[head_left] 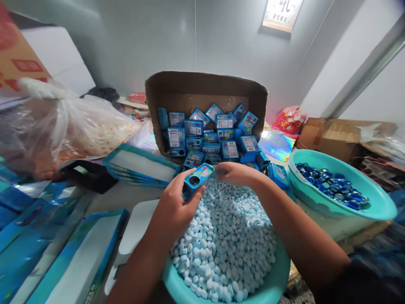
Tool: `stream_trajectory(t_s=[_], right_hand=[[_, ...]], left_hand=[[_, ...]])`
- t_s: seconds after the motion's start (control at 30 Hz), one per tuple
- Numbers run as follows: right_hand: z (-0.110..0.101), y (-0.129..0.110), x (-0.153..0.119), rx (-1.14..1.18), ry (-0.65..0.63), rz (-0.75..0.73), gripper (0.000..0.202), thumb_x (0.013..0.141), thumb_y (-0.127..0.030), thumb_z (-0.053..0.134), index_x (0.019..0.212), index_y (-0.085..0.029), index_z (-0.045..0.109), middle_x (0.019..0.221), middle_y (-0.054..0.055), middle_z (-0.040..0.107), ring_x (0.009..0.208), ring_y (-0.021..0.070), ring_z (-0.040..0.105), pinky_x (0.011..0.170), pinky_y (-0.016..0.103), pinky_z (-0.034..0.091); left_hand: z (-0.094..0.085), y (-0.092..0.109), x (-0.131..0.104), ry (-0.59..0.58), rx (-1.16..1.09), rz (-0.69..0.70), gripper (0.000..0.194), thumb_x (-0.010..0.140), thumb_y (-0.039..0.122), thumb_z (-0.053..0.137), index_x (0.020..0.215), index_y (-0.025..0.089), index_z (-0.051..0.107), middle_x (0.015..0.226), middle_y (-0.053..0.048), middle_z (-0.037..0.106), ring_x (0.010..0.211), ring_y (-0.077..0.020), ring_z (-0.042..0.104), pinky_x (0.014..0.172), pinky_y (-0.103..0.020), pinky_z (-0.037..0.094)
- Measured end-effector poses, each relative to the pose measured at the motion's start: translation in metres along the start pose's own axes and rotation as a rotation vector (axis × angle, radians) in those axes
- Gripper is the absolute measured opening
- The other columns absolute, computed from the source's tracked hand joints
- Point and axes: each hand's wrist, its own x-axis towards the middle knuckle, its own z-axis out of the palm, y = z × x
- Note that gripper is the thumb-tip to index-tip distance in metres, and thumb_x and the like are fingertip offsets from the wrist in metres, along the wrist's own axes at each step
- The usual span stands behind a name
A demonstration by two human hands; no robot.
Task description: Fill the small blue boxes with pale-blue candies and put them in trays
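Left hand pinches blue candy box above candies in turquoise basin. Right hand has fingers curled beside it; can't tell if pinching anything. Keep box steady, inside rim, so spills land back in.

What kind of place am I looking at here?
Probably a small packing workshop for sweets, though I can't be certain. A turquoise basin is heaped with pale tablet-like pieces, a cardboard box holds many small blue packs, and the left hand holds a similar pack.
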Motion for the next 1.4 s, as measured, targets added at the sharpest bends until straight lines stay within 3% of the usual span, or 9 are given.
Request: stream_trajectory(t_s=[0.17,0.27,0.43,0.6,0.73,0.9,1.1,1.2,1.4], right_hand=[[0.006,-0.019,-0.011,-0.196,-0.272,-0.052,0.069,0.063,-0.046,0.086,0.126,-0.023,0.068,0.122,0.011,0.059,0.093,0.0241,0.064,0.08,0.033,0.051],[0.009,-0.023,-0.012,-0.226,-0.345,-0.105,0.081,0.057,-0.053,0.087,0.128,-0.02,0.066,0.115,0.012,0.062,0.09,0.0249,0.064,0.075,0.033,0.051],[0.016,-0.016,-0.004,-0.156,-0.33,-0.189,0.059,0.057,-0.05,0.087,0.104,-0.018,0.075,0.078,0.002,0.068,0.064,0.0152,0.059,0.055,0.024,0.041],[0.013,-0.017,-0.007,-0.145,-0.402,-0.145,0.023,0.069,-0.037,0.08,0.075,-0.017,0.073,0.057,-0.004,0.063,0.05,0.0099,0.055,0.046,0.02,0.034],[0.001,-0.024,-0.018,-0.064,-0.304,-0.129,0.011,0.072,-0.023,0.076,0.081,-0.018,0.076,0.057,-0.004,0.064,0.053,0.0112,0.061,0.047,0.019,0.038],[-0.016,-0.029,-0.033,0.152,-0.317,-0.228,0.012,0.078,-0.025,0.074,0.086,-0.018,0.077,0.062,-0.003,0.067,0.055,0.0117,0.065,0.049,0.019,0.044],[-0.026,-0.037,-0.045,0.563,-0.358,-0.294,0.027,0.076,-0.036,0.079,0.096,-0.018,0.078,0.074,0.002,0.073,0.061,0.0135,0.066,0.056,0.024,0.054],[-0.021,-0.044,-0.046,0.824,-0.27,-0.309,0.028,0.073,-0.038,0.083,0.092,-0.017,0.078,0.076,0.003,0.073,0.062,0.013,0.066,0.057,0.024,0.055],[-0.003,-0.058,-0.036,1.163,0.133,-0.216,0.03,0.066,-0.038,0.089,0.086,-0.018,0.077,0.076,0.002,0.071,0.064,0.011,0.064,0.059,0.024,0.056]], left_hand=[[0.001,0.0,0.002,0.05,-0.012,-0.072,0.053,0.087,0.049,0.063,0.13,0.018,0.059,0.126,-0.011,0.067,0.117,-0.029,0.062,0.105,-0.045,0.047],[0.001,0.001,0.002,0.051,-0.041,-0.114,0.053,0.087,0.05,0.062,0.13,0.018,0.059,0.124,-0.012,0.067,0.116,-0.0294,0.063,0.105,-0.046,0.047],[-0.001,0.002,0.002,-0.024,-0.043,-0.118,0.052,0.089,0.05,0.06,0.131,0.019,0.057,0.128,-0.011,0.065,0.121,-0.029,0.06,0.105,-0.046,0.046],[-0.001,0.003,0.002,-0.063,-0.04,-0.063,0.048,0.09,0.046,0.061,0.132,0.021,0.057,0.129,-0.009,0.065,0.121,-0.0265,0.06,0.105,-0.042,0.046],[-0.001,0.002,0.002,-0.049,-0.071,-0.072,0.05,0.089,0.046,0.063,0.132,0.02,0.057,0.131,-0.01,0.064,0.121,-0.0266,0.06,0.105,-0.042,0.046],[0.0,0.0,0.001,-0.093,-0.189,-0.098,0.054,0.087,0.049,0.065,0.131,0.019,0.056,0.128,-0.012,0.065,0.117,-0.0269,0.063,0.1,-0.041,0.049],[0.0,0.006,-0.003,-0.099,-0.16,-0.156,0.051,0.089,0.047,0.062,0.132,0.022,0.048,0.117,-0.008,0.066,0.093,-0.0203,0.065,0.07,-0.029,0.05],[-0.002,0.01,-0.005,-0.178,-0.167,-0.116,0.044,0.089,0.046,0.063,0.125,0.024,0.051,0.106,-0.003,0.068,0.087,-0.018,0.065,0.071,-0.028,0.05],[0.0,0.011,-0.006,-0.227,-0.205,-0.11,0.042,0.087,0.043,0.067,0.124,0.027,0.053,0.112,-0.002,0.07,0.096,-0.0197,0.068,0.083,-0.032,0.054]])
